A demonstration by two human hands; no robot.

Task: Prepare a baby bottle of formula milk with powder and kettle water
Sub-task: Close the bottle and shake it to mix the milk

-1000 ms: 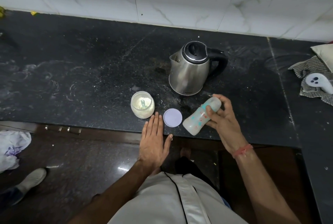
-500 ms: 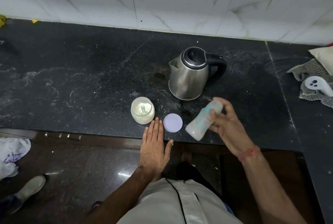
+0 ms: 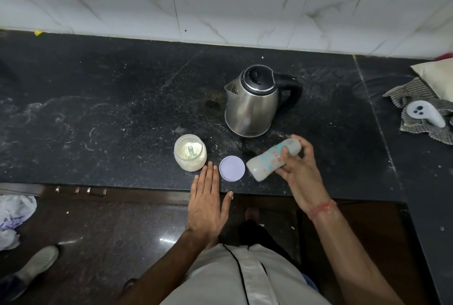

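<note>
The bottle [image 3: 272,159] is held tilted in the right hand's [image 3: 297,172] grip; the left hand [image 3: 208,203] lies flat on the tabletop [image 3: 98,108]. Shaking should be kept firm, cap sealed.

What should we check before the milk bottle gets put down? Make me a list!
1. Right hand grips the baby bottle firmly: ok.
2. Bottle closed at the top: cannot tell, fingers cover it.
3. Milk mixed smooth: cannot tell, bottle looks cloudy.
4. Powder jar closed: not ok, its lid lies beside it on the counter.
5. Kettle lid shut: ok.
6. Left hand out of the way: ok, flat at the counter edge.
</note>
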